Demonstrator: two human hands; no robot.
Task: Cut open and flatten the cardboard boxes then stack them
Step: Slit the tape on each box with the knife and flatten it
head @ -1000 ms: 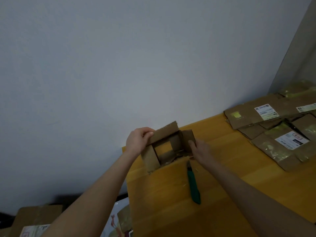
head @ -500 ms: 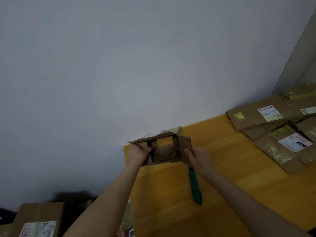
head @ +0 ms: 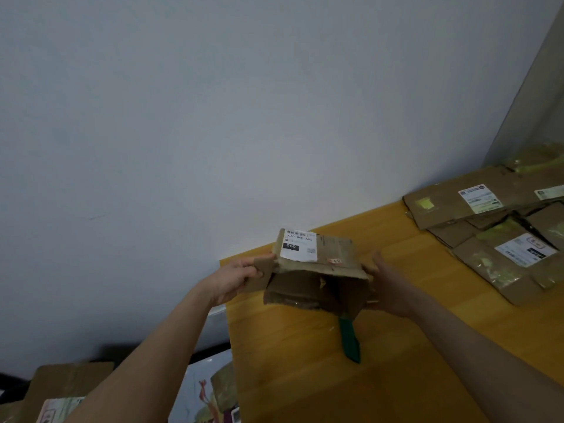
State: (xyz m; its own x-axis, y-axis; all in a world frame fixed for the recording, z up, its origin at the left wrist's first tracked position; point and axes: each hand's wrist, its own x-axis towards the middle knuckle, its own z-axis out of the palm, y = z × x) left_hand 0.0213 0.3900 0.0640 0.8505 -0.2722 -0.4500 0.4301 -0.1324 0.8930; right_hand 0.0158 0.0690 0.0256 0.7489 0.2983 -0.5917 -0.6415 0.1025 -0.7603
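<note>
Box (head: 334,250), label (head: 299,246) reading "060"; left hand (head: 236,277) and right hand (head: 389,290) grip it.

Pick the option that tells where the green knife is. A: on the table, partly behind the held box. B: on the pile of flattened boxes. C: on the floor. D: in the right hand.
A: the green knife lies on the table, its top end hidden behind the box held above it.

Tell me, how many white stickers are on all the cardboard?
5. One sticker on the held box; top sticker, edge sticker and lower sticker on the flattened pile at right; a pale sticker on the lower-left box. More may hide underneath.
</note>
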